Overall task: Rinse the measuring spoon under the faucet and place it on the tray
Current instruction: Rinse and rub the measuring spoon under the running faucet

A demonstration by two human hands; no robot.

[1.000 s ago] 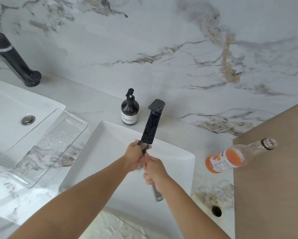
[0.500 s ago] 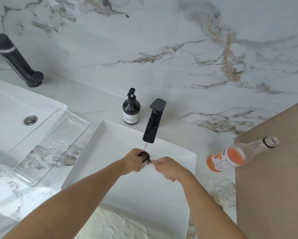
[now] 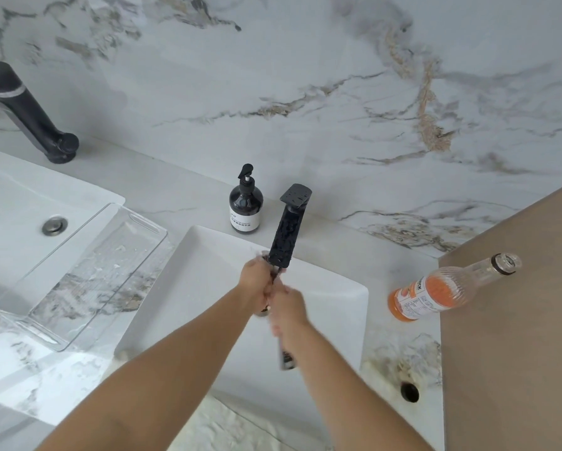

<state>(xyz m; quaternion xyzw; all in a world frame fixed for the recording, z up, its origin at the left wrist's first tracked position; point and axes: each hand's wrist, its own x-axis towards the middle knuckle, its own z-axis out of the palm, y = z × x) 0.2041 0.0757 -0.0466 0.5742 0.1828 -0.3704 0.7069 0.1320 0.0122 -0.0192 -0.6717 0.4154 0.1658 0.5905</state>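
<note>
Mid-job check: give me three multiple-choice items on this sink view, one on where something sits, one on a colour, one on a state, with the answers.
1. Where is the clear tray?
A. Left of the sink being used
B. Inside that sink
C. On the brown surface at right

2. What colour is the faucet above the hands?
A. Chrome
B. Black
C. White

3. What is the state of the measuring spoon?
A. Lying on the tray
B. Held in both hands over the sink
C. Standing beside the soap bottle

Answers:
1 A: the tray lies between the two basins, left of this one.
2 B: its spout is plainly black.
3 B: the left hand and right hand close on it under the spout, its handle end sticking out below.
</note>
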